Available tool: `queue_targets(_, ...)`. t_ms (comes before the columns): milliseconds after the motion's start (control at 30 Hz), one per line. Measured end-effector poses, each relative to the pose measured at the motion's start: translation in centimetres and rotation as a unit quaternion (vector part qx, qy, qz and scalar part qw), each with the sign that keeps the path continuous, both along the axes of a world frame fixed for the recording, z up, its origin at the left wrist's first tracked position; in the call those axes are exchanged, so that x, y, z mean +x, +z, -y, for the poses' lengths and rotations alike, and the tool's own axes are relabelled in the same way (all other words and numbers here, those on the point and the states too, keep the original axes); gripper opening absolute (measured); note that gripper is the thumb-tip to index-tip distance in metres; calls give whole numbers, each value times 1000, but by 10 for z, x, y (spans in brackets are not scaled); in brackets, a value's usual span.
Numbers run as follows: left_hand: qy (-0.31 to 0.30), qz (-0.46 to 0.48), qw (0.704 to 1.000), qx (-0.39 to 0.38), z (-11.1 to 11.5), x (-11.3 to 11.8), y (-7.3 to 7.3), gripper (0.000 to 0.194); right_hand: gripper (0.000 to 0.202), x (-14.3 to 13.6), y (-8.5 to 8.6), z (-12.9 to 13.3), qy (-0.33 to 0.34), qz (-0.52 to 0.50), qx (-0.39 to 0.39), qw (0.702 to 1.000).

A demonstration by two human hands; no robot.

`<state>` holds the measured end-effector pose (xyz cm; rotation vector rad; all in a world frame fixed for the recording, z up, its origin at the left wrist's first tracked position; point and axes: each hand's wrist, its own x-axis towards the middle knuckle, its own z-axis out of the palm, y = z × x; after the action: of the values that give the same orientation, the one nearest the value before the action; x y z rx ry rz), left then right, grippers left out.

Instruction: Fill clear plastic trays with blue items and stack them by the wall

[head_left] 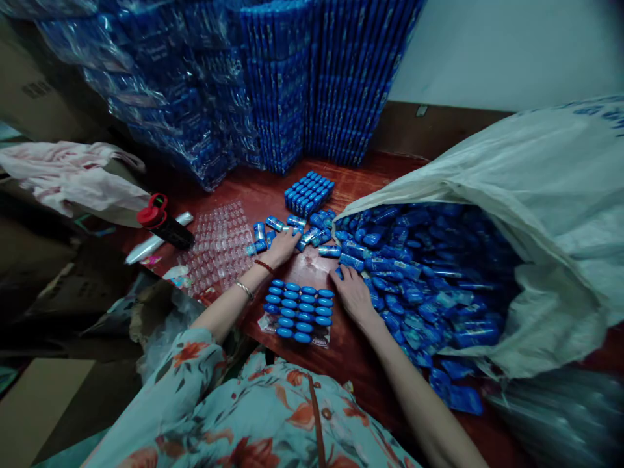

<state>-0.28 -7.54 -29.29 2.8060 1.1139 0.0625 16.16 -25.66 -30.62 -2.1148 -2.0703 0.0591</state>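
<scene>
My left hand (285, 247), with a bead bracelet and a twisted bangle, reaches into loose blue wrapped pieces (307, 238). Its fingers close on one of them, partly hidden. My right hand (351, 294) is at the mouth of a white woven sack (468, 188), its fingers curled on a small blue piece (340, 273). Close to my body lies a clear moulded tray (319, 339) holding rows of blue oval-topped pieces (289, 303). Many more blue wrapped pieces (414, 292) spill from the sack onto the red table (361, 370).
A filled block of blue pieces (309, 193) sits farther back. Left are empty clear blister trays (219, 240), a black bottle with a red lid (168, 224) and a clear plastic roll (158, 239). Tall stacks of blue packs (277, 84) line the back. A pinkish cloth (73, 172) hangs left.
</scene>
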Motion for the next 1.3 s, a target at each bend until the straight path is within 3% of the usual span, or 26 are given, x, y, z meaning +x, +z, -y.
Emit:
queue_targets(100, 3, 2, 1000, -6, 4, -3, -4, 24, 38, 0, 5, 20, -56, -153, 89, 983)
queue_targets(233, 10, 9, 1000, -25, 24, -42, -9, 27, 37, -17, 3, 82, -151, -303, 184, 923)
queue_targets(367, -38, 79, 993, -72, 44, -77, -19, 23, 28, -46, -12, 125, 4, -282, 184, 942)
queue_targets(433, -61, 124, 985, -105, 48, -84, -24, 27, 29, -55, -18, 126, 51, -234, 190, 952)
queue_targets(533, -47, 168, 976, -133, 47, -88, -22, 25, 36, -56, -17, 118, 65, -161, 190, 966)
queue_targets(667, 62, 301, 945, -115, 57, -104, -2, 25, 38, -47, -9, 115, 88, -152, 177, 968)
queue_targets(800, 171, 353, 905, -163, 98, -139, 29, 25, 30, -42, -8, 118, 91, -150, 187, 967)
queue_targets(933, 151, 261, 923, -237, 147, -170, 50, 22, 30, -42, -7, 110, 140, -83, 170, 972)
queue_targets(1033, 154, 230, 934, -227, 171, -176, 46, 24, 31, -42, -1, 103, 142, -45, 132, 980)
queue_targets(1200, 192, 260, 934, -155, 190, -155, 16, 26, 30, -48, 19, 97, 143, 26, 51, 988)
queue_targets(1300, 141, 262, 949, -100, 194, -145, 4, 18, 32, -55, 30, 95, 144, 63, 0, 988)
